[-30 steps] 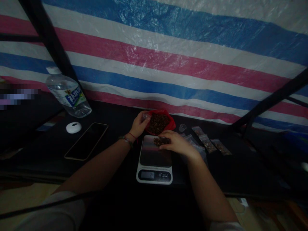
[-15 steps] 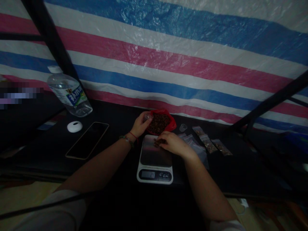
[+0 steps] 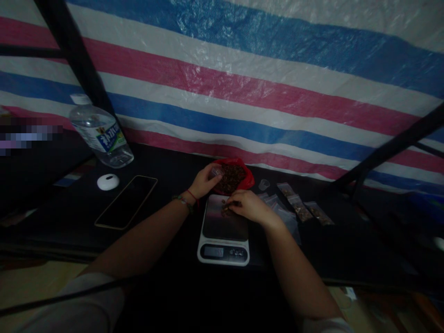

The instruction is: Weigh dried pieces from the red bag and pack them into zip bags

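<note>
My left hand [image 3: 204, 180] is closed round a small clear plastic thing [image 3: 217, 171], perhaps a cup, at the left edge of a red plastic bag [image 3: 249, 179]. Small brown seed-like pieces [image 3: 233, 178] fill the open bag. Over the back of a white kitchen scale [image 3: 225, 229], my right hand [image 3: 248, 206] has its fingers pinched together at a few brown pieces [image 3: 225, 208] on the metal plate. Its fingertips partly hide these pieces. The lit display [image 3: 214, 251] carries digits too dim to read surely.
Right of the scale lie empty clear zip bags [image 3: 287, 219], a small clear cup [image 3: 264, 184] and filled zip bags [image 3: 301, 209]. On the left are a phone [image 3: 126, 202], a white oval object [image 3: 107, 181] and a large bottle [image 3: 100, 134]. Striped sheeting [image 3: 243, 83] hangs behind, between dark frame bars [image 3: 391, 143].
My left hand has shifted slightly right with the clear plastic thing. My right fingers have moved a little among the pieces on the plate, and the display digits differ.
</note>
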Demonstrator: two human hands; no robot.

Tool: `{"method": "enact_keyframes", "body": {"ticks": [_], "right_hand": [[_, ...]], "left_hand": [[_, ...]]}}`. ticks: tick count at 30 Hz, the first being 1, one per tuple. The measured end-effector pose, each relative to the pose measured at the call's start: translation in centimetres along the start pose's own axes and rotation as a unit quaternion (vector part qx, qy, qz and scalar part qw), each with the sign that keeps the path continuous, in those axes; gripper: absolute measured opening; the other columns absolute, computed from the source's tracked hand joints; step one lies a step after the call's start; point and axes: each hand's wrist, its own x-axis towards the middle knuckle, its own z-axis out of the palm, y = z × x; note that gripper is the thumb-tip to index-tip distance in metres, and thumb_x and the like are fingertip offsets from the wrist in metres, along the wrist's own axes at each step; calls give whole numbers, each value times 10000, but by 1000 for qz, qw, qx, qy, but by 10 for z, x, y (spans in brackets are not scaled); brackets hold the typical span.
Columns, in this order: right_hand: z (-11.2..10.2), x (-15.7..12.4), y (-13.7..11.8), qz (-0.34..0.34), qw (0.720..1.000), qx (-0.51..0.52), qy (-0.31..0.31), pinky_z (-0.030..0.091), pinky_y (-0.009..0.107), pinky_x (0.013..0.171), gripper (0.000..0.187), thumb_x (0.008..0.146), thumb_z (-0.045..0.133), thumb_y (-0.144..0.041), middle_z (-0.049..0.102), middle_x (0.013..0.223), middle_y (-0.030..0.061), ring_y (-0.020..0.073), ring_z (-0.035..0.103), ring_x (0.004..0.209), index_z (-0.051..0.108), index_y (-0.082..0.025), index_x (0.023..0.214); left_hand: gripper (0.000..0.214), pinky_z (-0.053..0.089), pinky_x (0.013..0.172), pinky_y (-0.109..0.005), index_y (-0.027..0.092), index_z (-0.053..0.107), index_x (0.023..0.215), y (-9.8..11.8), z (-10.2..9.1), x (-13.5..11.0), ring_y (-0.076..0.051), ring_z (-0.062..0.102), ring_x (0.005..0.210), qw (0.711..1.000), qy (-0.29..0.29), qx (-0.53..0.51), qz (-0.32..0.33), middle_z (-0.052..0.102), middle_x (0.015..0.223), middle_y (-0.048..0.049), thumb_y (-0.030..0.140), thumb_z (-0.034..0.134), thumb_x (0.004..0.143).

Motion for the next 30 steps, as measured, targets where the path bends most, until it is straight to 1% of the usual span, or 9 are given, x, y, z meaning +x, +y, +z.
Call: {"method": "enact_keyframes", "body": {"ticks": [7,11,16,22,24,27,30], "right_hand": [[2,0,0,3,1000,6,11,468,274,779,218,759,599,-65,708,874,33,153,638,825,713,-196,891],[2,0,1,8,1000,19,16,464,262,754,208,747,600,-58,705,849,31,145,635,792,710,-188,867],[2,0,5,10,999,27,38,459,257,752,202,742,593,-58,700,844,27,146,631,801,703,-188,850],[-2,-4,6,14,997,60,48,462,254,736,189,741,582,-75,702,843,19,141,632,791,698,-185,839],[-6,-4,7,17,994,76,77,468,257,724,171,744,585,-97,701,837,24,145,635,783,698,-184,839],[-16,2,8,29,983,94,154,479,265,715,134,747,600,-149,697,840,31,155,639,783,698,-188,832],[-24,15,8,35,969,85,228,485,282,741,108,743,625,-199,696,852,35,167,638,805,703,-194,818]], "left_hand": [[399,479,820,-345,160,557,1138,4,-1,-1,-222,616,925,1000,-24,4,-7,647,1056,-97,389,587,812],[409,482,790,-328,160,563,1133,5,-2,-1,-212,621,890,1000,-27,9,-10,652,1032,-84,390,604,796],[404,481,792,-333,175,573,1128,9,-3,-1,-210,617,883,999,-40,29,-3,650,1030,-73,396,608,792],[403,490,792,-342,165,574,1118,9,-3,-2,-217,625,894,999,-49,14,1,650,1033,-89,376,621,778],[420,494,799,-350,154,572,1122,10,-3,-2,-222,628,898,998,-58,10,5,652,1026,-96,364,636,764],[466,491,841,-377,153,579,1126,13,-3,-3,-242,628,936,997,-77,21,23,654,1042,-103,356,679,719],[515,489,870,-388,171,585,1146,17,-2,-3,-249,630,960,993,-107,26,36,658,1067,-97,362,709,684]]}}
